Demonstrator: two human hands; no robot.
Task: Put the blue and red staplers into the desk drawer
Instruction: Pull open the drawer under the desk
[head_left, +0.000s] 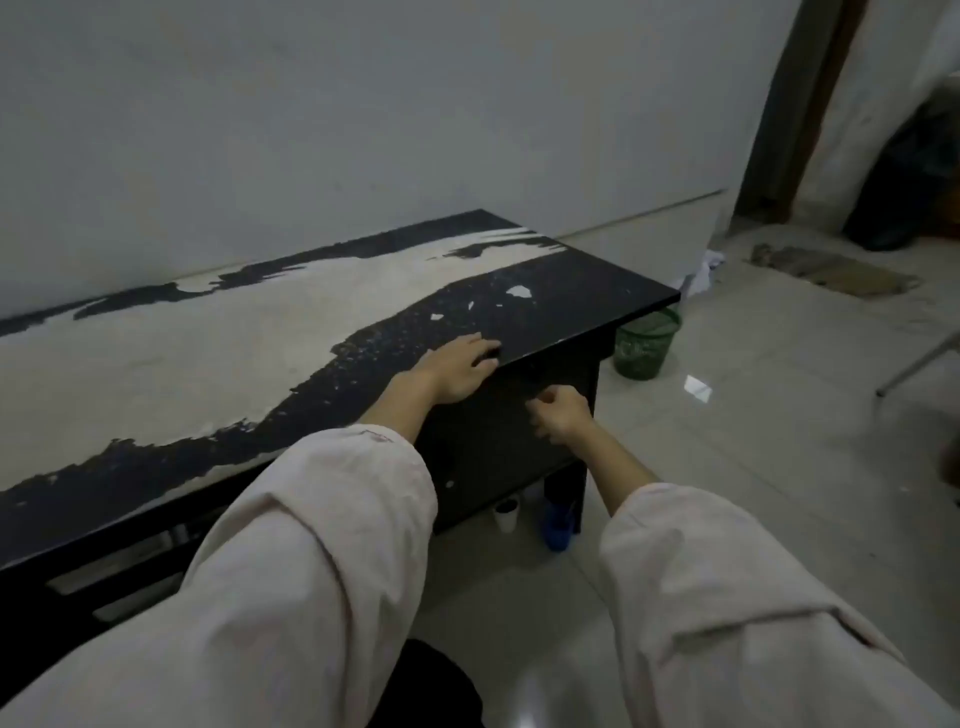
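The left hand (457, 371) is laid flat and released on the peeling black worktop (571, 291); the right hand (561, 418) is clenched at the dark drawer front (498, 431), its grip's contents untellable. No staplers are seen. A jammed drawer could be jerked loose.

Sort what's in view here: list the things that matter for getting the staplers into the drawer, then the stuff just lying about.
For the job:
desk
drawer front, shut
left hand, flat on the desk edge
right hand, curled at the drawer front
No staplers are in view.

Lying about:
green basket
white cup
blue object under the desk
floor mat
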